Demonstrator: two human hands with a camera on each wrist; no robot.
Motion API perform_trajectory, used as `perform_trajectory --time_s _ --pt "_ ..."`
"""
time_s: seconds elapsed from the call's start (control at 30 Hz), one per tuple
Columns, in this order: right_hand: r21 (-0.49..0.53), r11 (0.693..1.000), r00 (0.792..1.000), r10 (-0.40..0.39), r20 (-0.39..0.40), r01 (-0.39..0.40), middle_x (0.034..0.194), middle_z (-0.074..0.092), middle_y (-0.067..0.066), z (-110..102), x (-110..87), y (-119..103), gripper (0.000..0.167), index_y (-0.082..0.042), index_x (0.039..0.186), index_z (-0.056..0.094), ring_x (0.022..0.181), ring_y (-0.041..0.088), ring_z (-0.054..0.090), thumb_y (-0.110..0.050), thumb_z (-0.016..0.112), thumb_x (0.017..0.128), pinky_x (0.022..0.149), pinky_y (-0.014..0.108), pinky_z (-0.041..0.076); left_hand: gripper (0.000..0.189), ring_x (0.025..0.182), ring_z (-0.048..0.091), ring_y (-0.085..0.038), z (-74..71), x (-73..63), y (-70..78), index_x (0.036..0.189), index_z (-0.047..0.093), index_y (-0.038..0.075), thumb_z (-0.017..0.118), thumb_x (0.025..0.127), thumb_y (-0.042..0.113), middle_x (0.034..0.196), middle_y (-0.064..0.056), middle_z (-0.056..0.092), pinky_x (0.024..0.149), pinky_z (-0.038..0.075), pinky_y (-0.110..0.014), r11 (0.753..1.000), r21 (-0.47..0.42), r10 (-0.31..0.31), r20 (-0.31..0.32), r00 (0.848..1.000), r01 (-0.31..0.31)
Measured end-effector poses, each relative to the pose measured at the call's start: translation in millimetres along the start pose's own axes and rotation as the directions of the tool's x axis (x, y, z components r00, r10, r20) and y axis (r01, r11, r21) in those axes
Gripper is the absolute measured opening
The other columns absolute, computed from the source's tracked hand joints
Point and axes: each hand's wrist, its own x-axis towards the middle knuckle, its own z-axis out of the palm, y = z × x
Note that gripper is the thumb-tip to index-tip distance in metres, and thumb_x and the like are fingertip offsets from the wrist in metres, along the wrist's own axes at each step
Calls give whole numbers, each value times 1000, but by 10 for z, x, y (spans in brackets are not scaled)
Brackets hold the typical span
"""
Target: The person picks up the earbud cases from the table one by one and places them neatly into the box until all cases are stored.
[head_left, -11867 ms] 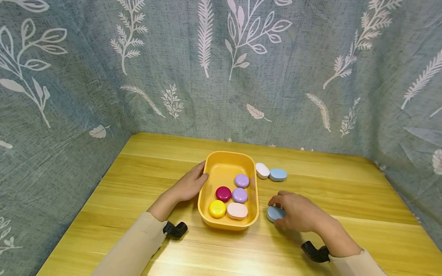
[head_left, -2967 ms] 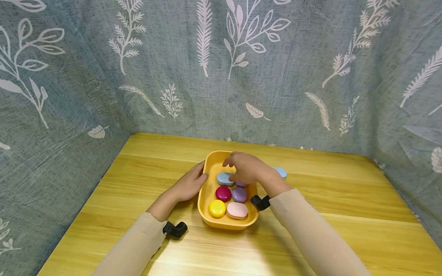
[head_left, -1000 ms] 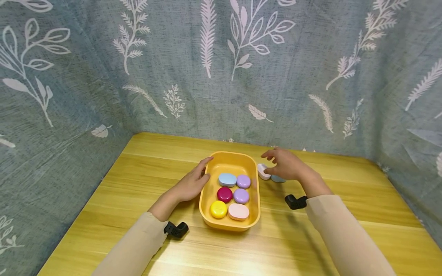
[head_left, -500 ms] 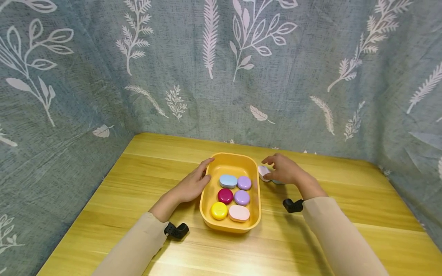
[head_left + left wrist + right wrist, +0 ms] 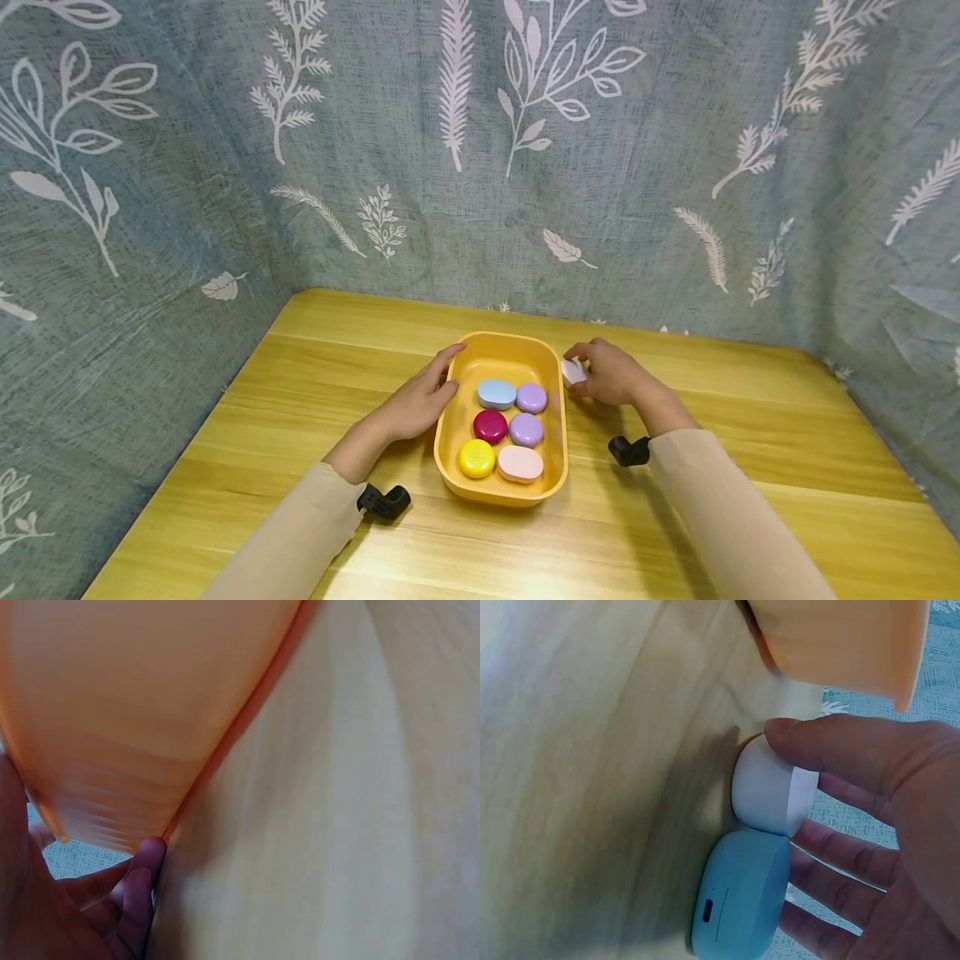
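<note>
My left hand [image 5: 414, 404] rests against the left wall of an orange-yellow box [image 5: 441, 450], thumb and fingertips at its rim and side, fingers fairly straight. In the left wrist view, fingertips touch the outer wall low down near the table. Just right of the box, my right hand [image 5: 615, 375] pinches a white earbud case [image 5: 769, 787] between thumb and fingers; the case stands on the table. A blue earbud case [image 5: 742, 892] with a charging port touches the white one; in the head view the hand hides it.
Inside the box lie a light blue case [image 5: 497, 394], two lilac round cases [image 5: 531, 398], a dark red one [image 5: 491, 426], a yellow one [image 5: 477, 458] and a pink oval one [image 5: 520, 464]. A patterned grey-blue curtain [image 5: 480, 250] hangs behind the wooden table [image 5: 352, 312].
A blue earbud case went from the table into the box, where the right hand let go of it. That hand then moved right and its fingers closed on the white case. The left hand stayed.
</note>
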Motion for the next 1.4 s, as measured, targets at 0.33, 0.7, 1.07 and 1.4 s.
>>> perform_trajectory --time_s 0.33,0.7,1.07,1.4 --pt "-31 1000 1000 2 -1 -2 130 61 28 45 45 -6 57 -5 142 59 108 37 62 -21 78 90 93 51 53 58 150 41 -33 8 -4 -5 165 19 37 39 112 31 168 -13 33 123 34 -53 1000 6 3 0 1000 -3" --pt "-33 999 1000 6 0 -6 131 61 28 62 32 -21 54 -6 141 60 109 37 63 -19 78 91 94 51 53 58 151 41 -33 28 -17 9 166 19 35 39 112 31 169 -12 31 124 33 -53 1000 -9 3 4 1000 -3" --pt "-14 1000 1000 -8 -27 7 126 62 27 26 0 -13 53 -5 139 62 105 36 63 -17 78 90 91 50 54 58 150 42 -33 24 -21 19 166 19 34 39 112 31 168 -13 33 123 34 -53 1000 -16 3 6 1000 -2" --pt "-9 999 996 -40 -82 39 124 62 28 -70 -30 -47 53 -5 138 63 104 37 62 -17 78 89 88 48 53 58 151 40 -34 -4 -10 17 166 17 35 38 112 31 169 -12 31 124 33 -53 1000 -3 5 6 1000 -5"
